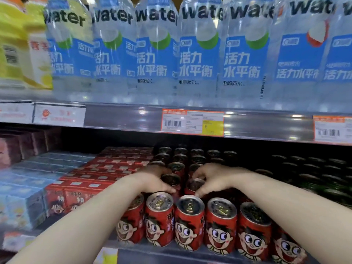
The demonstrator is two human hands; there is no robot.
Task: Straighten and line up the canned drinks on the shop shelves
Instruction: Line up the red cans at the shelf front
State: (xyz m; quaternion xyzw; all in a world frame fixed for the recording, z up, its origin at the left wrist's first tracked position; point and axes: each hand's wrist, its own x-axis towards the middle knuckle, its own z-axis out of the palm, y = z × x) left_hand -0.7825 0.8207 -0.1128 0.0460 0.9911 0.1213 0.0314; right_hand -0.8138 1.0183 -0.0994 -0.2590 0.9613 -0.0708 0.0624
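Reaching into the lower shelf [162,258], as the head camera shows it, both bare forearms stretch over the front row of red cans [189,221], which stand upright at the shelf edge just below the wrists. The left hand [152,180] has its fingers curled behind a second-row can [171,180] and its thumb at the near side, gripping it. The right hand [217,178] curls the same way round the neighbouring can [194,184], just beside the first. The two hands are close but apart. Further cans [179,164] stand in rows beyond the fingertips. Left of the left hand lie red cartons [106,168], then blue cartons [38,174]. Right of the right hand stand dark green cans [314,168]. Above both hands, water bottles [198,54] line the upper shelf.
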